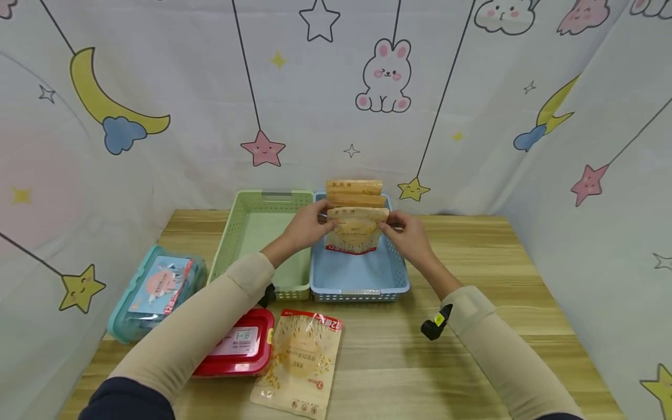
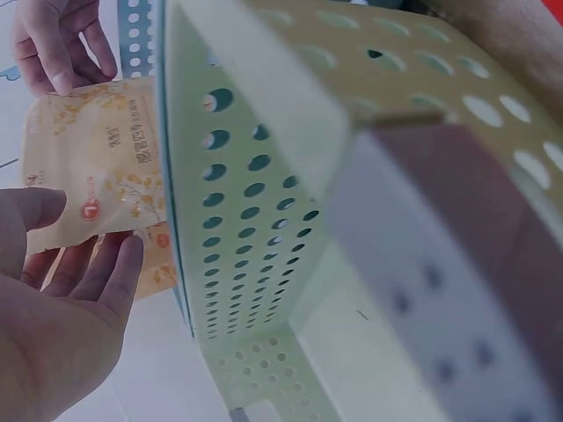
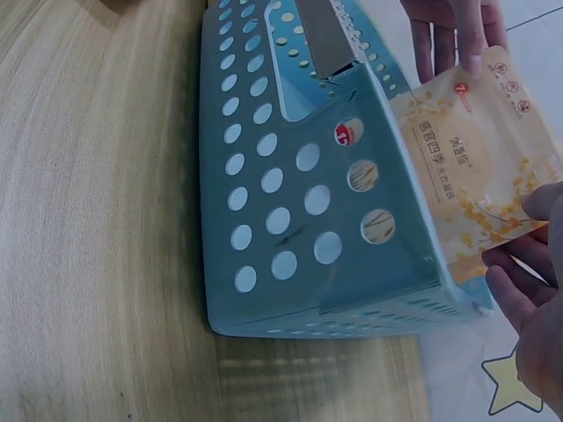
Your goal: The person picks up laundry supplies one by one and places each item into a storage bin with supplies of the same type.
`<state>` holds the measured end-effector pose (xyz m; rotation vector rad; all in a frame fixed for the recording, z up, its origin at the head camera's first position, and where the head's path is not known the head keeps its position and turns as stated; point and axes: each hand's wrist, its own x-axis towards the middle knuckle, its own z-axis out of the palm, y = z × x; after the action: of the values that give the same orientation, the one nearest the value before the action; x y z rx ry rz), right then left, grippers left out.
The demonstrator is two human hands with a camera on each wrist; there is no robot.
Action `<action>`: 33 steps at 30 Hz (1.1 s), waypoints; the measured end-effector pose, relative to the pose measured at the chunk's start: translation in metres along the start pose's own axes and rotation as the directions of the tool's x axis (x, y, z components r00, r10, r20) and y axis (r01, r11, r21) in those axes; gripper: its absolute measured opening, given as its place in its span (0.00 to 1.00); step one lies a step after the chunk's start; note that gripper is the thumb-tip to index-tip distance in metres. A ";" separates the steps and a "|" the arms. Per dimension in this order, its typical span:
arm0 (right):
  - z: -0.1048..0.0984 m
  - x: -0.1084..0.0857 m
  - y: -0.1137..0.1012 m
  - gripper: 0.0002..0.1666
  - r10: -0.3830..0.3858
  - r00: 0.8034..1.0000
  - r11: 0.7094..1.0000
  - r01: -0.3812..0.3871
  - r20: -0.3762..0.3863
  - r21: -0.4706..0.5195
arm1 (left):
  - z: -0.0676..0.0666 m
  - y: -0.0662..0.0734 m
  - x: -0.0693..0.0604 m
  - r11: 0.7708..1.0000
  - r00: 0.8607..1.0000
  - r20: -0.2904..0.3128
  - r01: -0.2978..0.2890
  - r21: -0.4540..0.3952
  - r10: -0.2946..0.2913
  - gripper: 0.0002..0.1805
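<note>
— The left hand point(image 1: 311, 223): how is it placed?
— It is held at the left edge of a tan pouch point(image 1: 354, 231), near the upper corner, and that edge is pinched between thumb and fingers.
— And the right hand point(image 1: 409, 236)?
— The opposite edge is pinched by it in the same way, so the pouch is gripped from both sides.
— Where is the pouch found?
— It is held upright in the blue basket point(image 1: 349, 277), with its red band turned down. The lower end is set within the basket walls, and the upper part is seen above the rim. Whether the floor of the basket is touched cannot be told.
— Is anything seen behind it?
— Two more pouches point(image 1: 354, 186) are seen at the rear of the blue basket, one behind the other, with their upper ends raised above the rim. Their lower parts are hidden.
— What is placed around?
— A green basket point(image 1: 262, 239) is set close against the left side of the blue one. On the wooden table point(image 1: 525, 326), nearer the person, a larger tan pouch point(image 1: 301, 367) is laid flat, with its red strip towards the baskets. Just beside it a red container point(image 1: 238, 347) is partly covered from view by the left sleeve point(image 1: 210, 321). Farther left, a teal tub point(image 1: 123, 312) with a printed label is seen.
</note>
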<state>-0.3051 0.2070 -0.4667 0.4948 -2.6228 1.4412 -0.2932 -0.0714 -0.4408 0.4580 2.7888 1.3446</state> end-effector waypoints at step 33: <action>-0.032 0.000 -0.029 0.22 -0.073 0.997 0.997 0.074 -0.010 0.031 | -0.026 0.026 -0.011 0.976 0.978 -0.104 -0.190 -0.111 0.178 0.15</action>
<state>-0.2971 0.2196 -0.4263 0.5809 -2.5504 1.4613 -0.2794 -0.0792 -0.4057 0.6810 2.7755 1.6002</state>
